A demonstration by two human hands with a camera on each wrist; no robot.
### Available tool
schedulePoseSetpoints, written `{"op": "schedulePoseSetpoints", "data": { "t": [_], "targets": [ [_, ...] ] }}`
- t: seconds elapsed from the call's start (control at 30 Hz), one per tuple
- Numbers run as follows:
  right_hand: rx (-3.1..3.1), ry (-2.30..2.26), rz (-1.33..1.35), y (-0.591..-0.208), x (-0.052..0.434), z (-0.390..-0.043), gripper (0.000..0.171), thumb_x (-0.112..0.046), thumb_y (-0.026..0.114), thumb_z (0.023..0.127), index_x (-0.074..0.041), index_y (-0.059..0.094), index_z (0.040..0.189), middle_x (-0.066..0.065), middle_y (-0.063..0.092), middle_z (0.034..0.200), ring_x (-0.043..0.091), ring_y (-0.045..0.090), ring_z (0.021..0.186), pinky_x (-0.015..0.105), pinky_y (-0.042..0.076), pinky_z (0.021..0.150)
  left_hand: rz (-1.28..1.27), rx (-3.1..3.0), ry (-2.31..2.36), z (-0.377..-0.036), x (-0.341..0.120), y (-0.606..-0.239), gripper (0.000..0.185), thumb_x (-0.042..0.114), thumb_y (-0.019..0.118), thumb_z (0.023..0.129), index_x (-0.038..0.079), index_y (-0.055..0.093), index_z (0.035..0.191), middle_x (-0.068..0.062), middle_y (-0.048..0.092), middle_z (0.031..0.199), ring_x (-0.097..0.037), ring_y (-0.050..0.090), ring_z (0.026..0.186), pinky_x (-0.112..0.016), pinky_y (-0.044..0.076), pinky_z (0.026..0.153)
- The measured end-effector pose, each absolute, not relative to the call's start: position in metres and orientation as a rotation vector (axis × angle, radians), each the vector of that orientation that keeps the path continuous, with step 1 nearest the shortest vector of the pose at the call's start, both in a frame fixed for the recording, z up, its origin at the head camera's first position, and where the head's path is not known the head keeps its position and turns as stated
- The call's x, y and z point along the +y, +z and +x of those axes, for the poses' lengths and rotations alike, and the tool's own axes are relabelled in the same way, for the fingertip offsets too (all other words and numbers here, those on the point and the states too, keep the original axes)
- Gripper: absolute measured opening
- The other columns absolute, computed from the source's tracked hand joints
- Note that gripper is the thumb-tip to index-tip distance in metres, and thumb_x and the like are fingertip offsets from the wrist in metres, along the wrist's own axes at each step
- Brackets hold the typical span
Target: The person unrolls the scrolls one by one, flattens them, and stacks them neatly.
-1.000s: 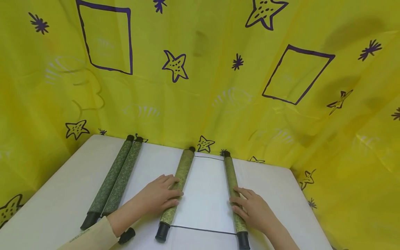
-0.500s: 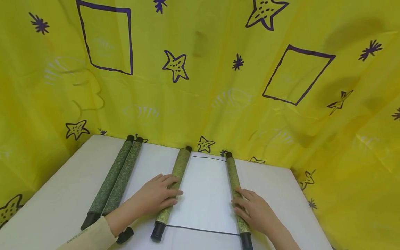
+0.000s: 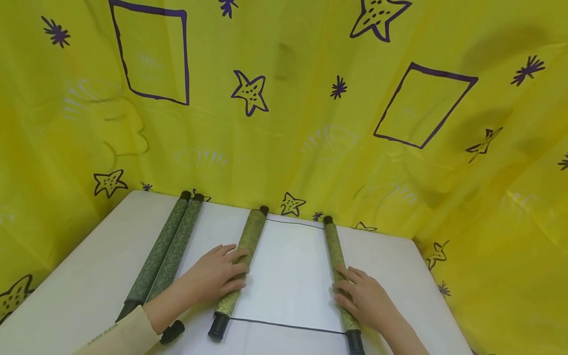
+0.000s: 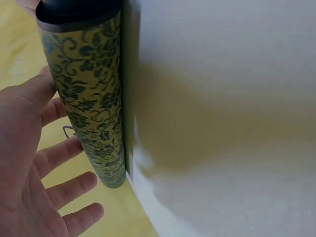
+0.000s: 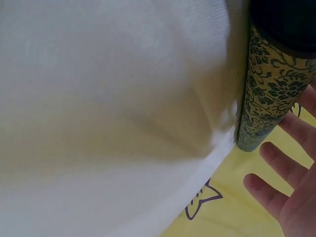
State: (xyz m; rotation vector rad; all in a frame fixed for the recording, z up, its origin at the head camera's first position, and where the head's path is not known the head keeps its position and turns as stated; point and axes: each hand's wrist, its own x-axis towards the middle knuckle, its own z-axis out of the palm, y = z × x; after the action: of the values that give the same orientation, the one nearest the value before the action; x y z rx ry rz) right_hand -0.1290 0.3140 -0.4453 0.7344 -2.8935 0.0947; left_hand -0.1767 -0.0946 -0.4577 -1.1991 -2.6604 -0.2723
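Note:
A scroll with yellow-green floral backing lies partly unrolled on the table, its white sheet (image 3: 288,273) spread between two rolls with black end knobs. My left hand (image 3: 222,273) rests on the left roll (image 3: 252,231), its fingers lying across the top. In the left wrist view those fingers look spread and fairly straight beside the patterned roll (image 4: 91,94). My right hand (image 3: 366,298) touches the right roll (image 3: 335,246) from its outer side. The right wrist view shows the right hand's fingers (image 5: 281,163) extended next to that roll (image 5: 271,94).
Two dark green rolls (image 3: 161,246) with black ends lie side by side at the left; my left forearm passes over their near part. They rest on a white-covered table (image 3: 390,261). Behind it hangs a yellow curtain (image 3: 301,162) with purple stars and frames.
The left roll and left hand have moved left, while the right roll and right hand have shifted slightly right. More of the white sheet shows between the rolls.

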Motion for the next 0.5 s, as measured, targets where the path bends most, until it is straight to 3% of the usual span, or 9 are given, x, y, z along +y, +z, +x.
{"op": "schedulePoseSetpoints", "data": {
  "t": [0.27, 0.5],
  "targets": [
    [-2.884, 0.082, 0.700, -0.4435, 0.3194, -0.1289, 0.023, -0.036, 0.075, 0.088, -0.025, 0.076, 0.108, 0.010, 0.059, 0.139, 0.034, 0.057, 0.123, 0.054, 0.049, 0.094, -1.172, -2.630, -0.294, -0.1804, -0.0976, -0.4587, 0.029, 0.043, 0.064, 0.096, 0.029, 0.073, 0.119, -0.010, 0.057, 0.139, -0.040, 0.053, 0.125, -0.052, 0.041, 0.106],
    [-2.918, 0.101, 0.686, -0.4435, 0.3235, -0.1288, 0.024, -0.035, 0.074, 0.089, -0.023, 0.074, 0.110, 0.008, 0.059, 0.140, 0.038, 0.055, 0.126, 0.057, 0.047, 0.096, -1.187, -2.652, -0.266, -0.1805, -0.1003, -0.4576, 0.031, 0.044, 0.063, 0.096, 0.024, 0.071, 0.119, -0.010, 0.057, 0.141, -0.046, 0.050, 0.129, -0.059, 0.038, 0.107]
  ]
}}
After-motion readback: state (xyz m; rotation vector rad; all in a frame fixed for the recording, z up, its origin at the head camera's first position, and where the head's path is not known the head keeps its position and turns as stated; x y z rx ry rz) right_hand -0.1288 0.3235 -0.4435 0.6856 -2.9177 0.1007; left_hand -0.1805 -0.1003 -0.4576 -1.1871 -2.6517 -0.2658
